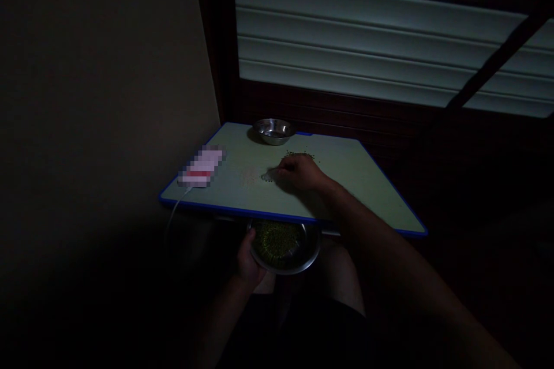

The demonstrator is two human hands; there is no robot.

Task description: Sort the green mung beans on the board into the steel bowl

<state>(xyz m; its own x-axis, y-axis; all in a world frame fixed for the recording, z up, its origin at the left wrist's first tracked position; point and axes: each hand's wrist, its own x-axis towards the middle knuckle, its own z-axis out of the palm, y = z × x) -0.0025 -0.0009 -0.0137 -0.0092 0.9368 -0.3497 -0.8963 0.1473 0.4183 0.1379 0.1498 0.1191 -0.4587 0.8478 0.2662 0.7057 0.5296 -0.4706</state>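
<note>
My left hand (249, 262) grips the left rim of a metal bowl (312, 251), its thumb over the edge. Small green beans (277, 239), like mung beans, lie inside this bowl, just below the table's front edge. Over the tabletop (234, 184), my right hand (300, 172) is closed in a pinch around a small, pale, see-through piece (272, 173). In the dim light its exact kind is unclear. A few beans (267, 180) line its lower edge. Behind my right hand is a loose spread of beans (298, 155), partly hidden by the hand.
A second metal bowl (274, 132) stands at the table's back edge. A blurred pink phone-like object (202, 166) lies on the left, with a white cable (173, 210) hanging over the edge. A wall (130, 69) rises on the left, and a slatted panel (346, 52) behind.
</note>
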